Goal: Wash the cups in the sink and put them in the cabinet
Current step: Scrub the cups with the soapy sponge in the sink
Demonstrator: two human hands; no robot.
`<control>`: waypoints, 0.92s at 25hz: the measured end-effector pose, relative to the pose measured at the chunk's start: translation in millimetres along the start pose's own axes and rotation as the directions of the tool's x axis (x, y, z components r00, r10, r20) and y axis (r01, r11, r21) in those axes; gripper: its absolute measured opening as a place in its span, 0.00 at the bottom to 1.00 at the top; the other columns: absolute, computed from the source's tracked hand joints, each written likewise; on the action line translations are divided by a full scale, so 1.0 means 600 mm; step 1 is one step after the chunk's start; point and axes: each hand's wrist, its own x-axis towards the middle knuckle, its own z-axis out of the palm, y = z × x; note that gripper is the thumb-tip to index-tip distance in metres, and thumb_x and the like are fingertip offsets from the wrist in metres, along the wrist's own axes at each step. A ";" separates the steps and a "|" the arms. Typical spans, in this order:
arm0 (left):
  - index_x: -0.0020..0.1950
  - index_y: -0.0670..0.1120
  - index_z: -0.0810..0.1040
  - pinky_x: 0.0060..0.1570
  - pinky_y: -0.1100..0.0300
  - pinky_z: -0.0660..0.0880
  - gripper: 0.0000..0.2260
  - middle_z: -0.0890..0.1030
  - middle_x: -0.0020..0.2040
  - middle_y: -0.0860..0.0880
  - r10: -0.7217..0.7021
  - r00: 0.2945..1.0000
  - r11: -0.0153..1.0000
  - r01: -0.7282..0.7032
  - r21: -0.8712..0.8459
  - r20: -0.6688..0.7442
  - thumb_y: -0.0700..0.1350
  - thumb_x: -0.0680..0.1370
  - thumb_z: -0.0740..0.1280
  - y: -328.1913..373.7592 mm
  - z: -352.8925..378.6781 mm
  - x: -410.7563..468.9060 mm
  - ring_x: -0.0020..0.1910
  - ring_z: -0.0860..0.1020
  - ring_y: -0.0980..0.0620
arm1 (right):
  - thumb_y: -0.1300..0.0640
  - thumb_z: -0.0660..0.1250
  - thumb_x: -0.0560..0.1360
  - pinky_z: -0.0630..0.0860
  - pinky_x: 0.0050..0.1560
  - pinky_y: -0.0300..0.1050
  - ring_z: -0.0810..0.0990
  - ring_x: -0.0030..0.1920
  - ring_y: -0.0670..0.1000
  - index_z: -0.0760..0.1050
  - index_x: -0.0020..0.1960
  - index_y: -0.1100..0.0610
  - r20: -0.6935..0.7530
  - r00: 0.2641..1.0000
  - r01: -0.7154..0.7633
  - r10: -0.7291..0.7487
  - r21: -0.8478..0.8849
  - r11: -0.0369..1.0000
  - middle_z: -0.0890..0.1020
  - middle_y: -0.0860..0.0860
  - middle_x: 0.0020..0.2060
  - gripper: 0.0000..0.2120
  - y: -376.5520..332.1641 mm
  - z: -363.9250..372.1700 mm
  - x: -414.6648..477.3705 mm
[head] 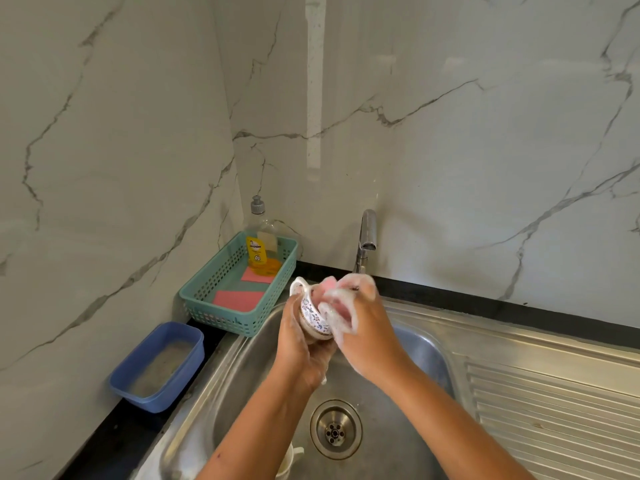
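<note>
Head view of a cup-washing step at a steel sink point(239, 382). The left hand point(301, 344) grips the floral cup point(313, 318) from below and behind, fingers curled round its body. The right hand point(363, 327) is clamped on a pink sponge point(331, 302) thick with foam and presses it against the cup's right side. The two hands meet at the cup, which is held in the air above the basin. It is tilted, with its handle point(298, 285) turned up and to the left, away from the sponge; foam hides which end is the mouth. The relation that governs the likely next move, rinsing, is that the tap point(367, 237) stands directly behind and just above the hands, nearer the right hand, with no stream visible. A second, white cup point(290, 459) lies low in the basin beside the left forearm, left of the drain point(336, 429). No cabinet is in view. On the counter to the left, a teal basket point(194, 299) holds a detergent bottle point(261, 233) whose yellow label point(256, 252) appears to read "SAVEMORE"; its smaller print is illegible. A blue tub point(117, 386) sits nearer the viewer.
</note>
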 end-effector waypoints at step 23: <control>0.33 0.43 0.74 0.23 0.65 0.73 0.18 0.75 0.22 0.48 0.158 0.987 0.965 -0.156 0.213 0.008 0.46 0.81 0.56 0.045 0.007 0.014 0.21 0.76 0.52 | 0.62 0.60 0.71 0.63 0.67 0.51 0.64 0.67 0.54 0.53 0.76 0.49 0.420 0.895 -0.112 0.149 -0.112 0.987 0.66 0.52 0.68 0.35 -0.044 0.008 -0.013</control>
